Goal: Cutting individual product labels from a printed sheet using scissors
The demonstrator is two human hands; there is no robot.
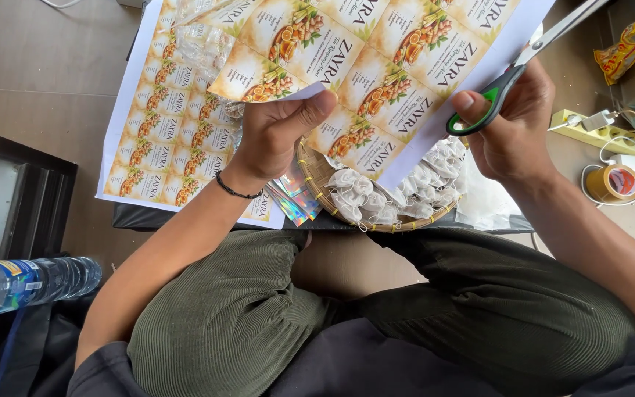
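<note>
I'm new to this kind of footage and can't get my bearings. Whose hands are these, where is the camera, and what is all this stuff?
There is one picture, taken by a camera worn on a person's head, looking down at their own lap and hands. They sit cross-legged in green trousers. The left hand pinches a printed sheet of labels by its edge. The right hand has its grip on scissors with green-and-black handles. Below lies a woven basket of small white pouches and another label sheet. A water bottle lies at the left; a roll of tape sits at the right.
</note>
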